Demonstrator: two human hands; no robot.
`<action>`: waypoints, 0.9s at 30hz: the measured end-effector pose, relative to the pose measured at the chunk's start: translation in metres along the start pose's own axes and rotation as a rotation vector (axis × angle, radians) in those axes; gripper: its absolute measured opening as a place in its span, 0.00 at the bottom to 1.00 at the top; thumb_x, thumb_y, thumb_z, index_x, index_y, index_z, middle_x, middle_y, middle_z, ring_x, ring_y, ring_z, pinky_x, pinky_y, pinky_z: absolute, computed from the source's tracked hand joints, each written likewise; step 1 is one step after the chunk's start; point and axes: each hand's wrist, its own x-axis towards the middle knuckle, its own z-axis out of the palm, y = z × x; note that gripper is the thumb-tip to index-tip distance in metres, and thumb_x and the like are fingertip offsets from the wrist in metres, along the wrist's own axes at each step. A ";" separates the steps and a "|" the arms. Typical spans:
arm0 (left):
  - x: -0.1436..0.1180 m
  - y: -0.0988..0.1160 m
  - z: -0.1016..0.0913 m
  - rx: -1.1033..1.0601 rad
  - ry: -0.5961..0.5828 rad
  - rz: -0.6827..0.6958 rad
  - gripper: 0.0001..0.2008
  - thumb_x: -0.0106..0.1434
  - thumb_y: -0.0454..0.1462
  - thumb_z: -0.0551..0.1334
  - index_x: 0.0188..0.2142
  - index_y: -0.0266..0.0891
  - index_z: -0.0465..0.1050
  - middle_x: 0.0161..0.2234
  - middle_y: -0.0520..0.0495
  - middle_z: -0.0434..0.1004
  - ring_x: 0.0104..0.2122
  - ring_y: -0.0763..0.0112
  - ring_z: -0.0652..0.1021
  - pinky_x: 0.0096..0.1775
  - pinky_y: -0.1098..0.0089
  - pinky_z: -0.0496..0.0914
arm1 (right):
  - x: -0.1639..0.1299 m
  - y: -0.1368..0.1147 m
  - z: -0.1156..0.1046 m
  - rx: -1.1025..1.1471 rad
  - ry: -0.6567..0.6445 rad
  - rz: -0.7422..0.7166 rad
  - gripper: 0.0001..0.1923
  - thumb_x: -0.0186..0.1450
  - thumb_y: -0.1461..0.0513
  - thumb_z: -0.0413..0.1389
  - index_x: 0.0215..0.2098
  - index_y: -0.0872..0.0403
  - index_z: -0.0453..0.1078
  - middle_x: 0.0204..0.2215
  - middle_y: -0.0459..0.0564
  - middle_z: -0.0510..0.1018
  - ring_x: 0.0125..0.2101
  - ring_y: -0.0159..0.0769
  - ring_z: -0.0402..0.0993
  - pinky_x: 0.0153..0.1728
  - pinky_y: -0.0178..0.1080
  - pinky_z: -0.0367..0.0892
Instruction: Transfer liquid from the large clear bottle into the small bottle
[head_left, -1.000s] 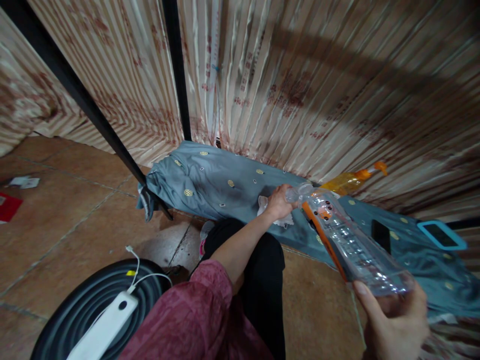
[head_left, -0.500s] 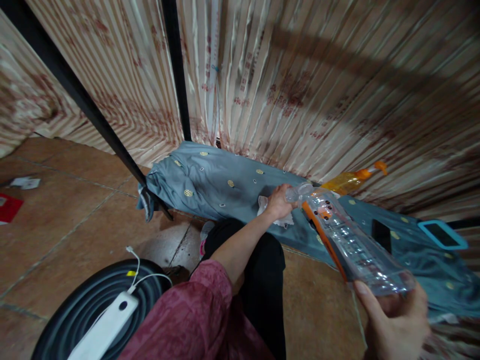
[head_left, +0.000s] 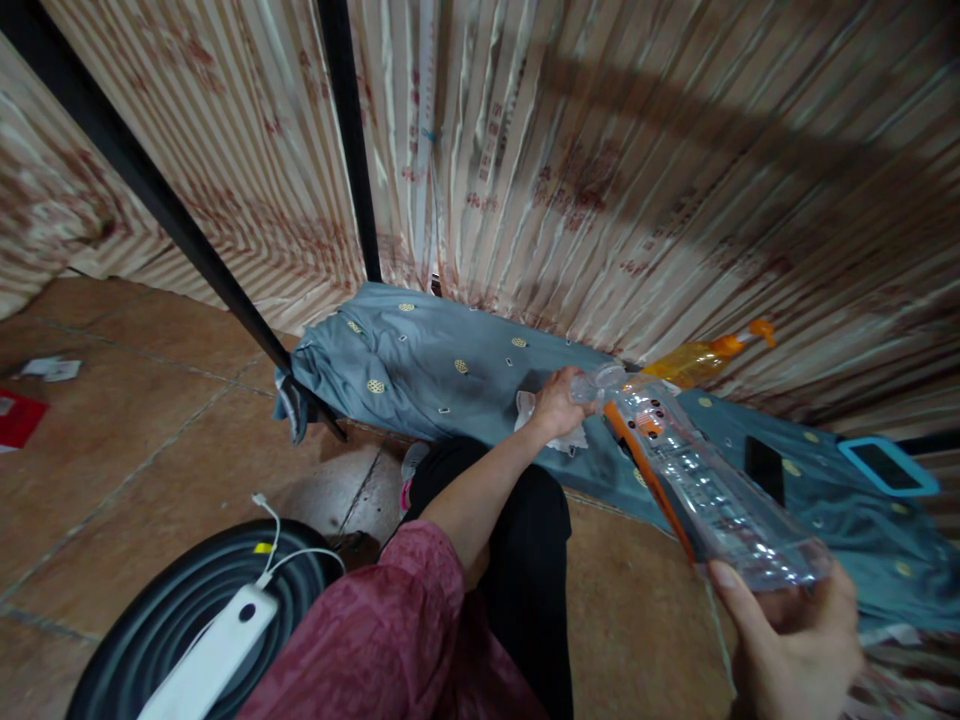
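A clear plastic bottle [head_left: 705,480] with an orange label strip lies slantwise in front of me, its neck to the left and its base to the right. My right hand [head_left: 799,635] grips the base, thumb on the near side. At the neck, my left hand [head_left: 559,403] has its fingers closed, partly hidden by the bottle. White tissue [head_left: 574,440] shows below and beside the left hand; whether the hand also holds it, I cannot tell. Just behind the bottle is a pump bottle [head_left: 682,364] of amber liquid with an orange top.
Blue-grey patterned cloth [head_left: 420,350] covers a low, long surface along the striped curtain [head_left: 600,180]. On it lie a dark phone [head_left: 764,470] and a blue-framed device [head_left: 889,467]. Black poles [head_left: 172,210] stand at left. A white power bank [head_left: 217,650] with cables rests on a round black stool [head_left: 112,640].
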 end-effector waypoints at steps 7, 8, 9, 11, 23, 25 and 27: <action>0.000 0.002 -0.001 0.017 -0.019 -0.006 0.27 0.55 0.30 0.70 0.54 0.40 0.69 0.55 0.40 0.76 0.56 0.55 0.76 0.59 0.56 0.72 | -0.001 -0.004 0.000 -0.017 -0.011 -0.010 0.63 0.43 0.36 0.70 0.66 0.62 0.62 0.56 0.66 0.73 0.54 0.61 0.72 0.56 0.61 0.67; -0.001 0.002 -0.001 0.015 -0.019 -0.007 0.27 0.55 0.31 0.70 0.54 0.41 0.70 0.55 0.41 0.76 0.56 0.56 0.76 0.59 0.56 0.72 | -0.002 -0.005 0.001 -0.023 -0.002 -0.013 0.63 0.43 0.36 0.70 0.66 0.63 0.63 0.55 0.65 0.74 0.53 0.61 0.73 0.55 0.60 0.67; -0.001 0.002 -0.001 0.012 -0.018 -0.009 0.27 0.55 0.31 0.70 0.54 0.41 0.70 0.55 0.41 0.76 0.56 0.56 0.76 0.59 0.57 0.72 | -0.002 -0.006 0.001 -0.028 0.010 -0.014 0.63 0.42 0.36 0.70 0.66 0.63 0.64 0.54 0.65 0.75 0.52 0.61 0.73 0.55 0.60 0.68; -0.001 0.001 -0.001 0.004 -0.012 -0.012 0.27 0.55 0.31 0.70 0.54 0.42 0.70 0.55 0.42 0.76 0.56 0.56 0.76 0.59 0.57 0.71 | -0.002 -0.007 0.001 -0.036 0.024 -0.014 0.63 0.42 0.36 0.69 0.65 0.64 0.64 0.52 0.64 0.76 0.51 0.61 0.74 0.53 0.59 0.69; -0.001 0.002 -0.002 0.000 -0.008 -0.006 0.26 0.55 0.31 0.70 0.54 0.41 0.70 0.56 0.40 0.76 0.56 0.55 0.76 0.59 0.57 0.71 | 0.000 0.000 -0.002 -0.036 0.000 0.016 0.66 0.42 0.36 0.70 0.68 0.64 0.62 0.57 0.67 0.73 0.55 0.65 0.72 0.60 0.66 0.60; -0.001 0.002 -0.002 0.011 -0.017 -0.009 0.26 0.56 0.31 0.70 0.54 0.40 0.69 0.56 0.40 0.76 0.57 0.55 0.76 0.59 0.57 0.71 | 0.001 0.002 -0.002 -0.017 -0.005 0.020 0.65 0.43 0.37 0.71 0.69 0.63 0.62 0.57 0.66 0.73 0.55 0.64 0.72 0.60 0.66 0.60; -0.001 0.002 -0.002 0.016 -0.022 -0.012 0.26 0.56 0.32 0.70 0.54 0.40 0.69 0.55 0.40 0.76 0.57 0.56 0.76 0.59 0.57 0.71 | 0.001 0.003 -0.003 0.003 -0.013 0.016 0.64 0.44 0.38 0.71 0.69 0.62 0.61 0.57 0.66 0.73 0.54 0.63 0.72 0.59 0.65 0.62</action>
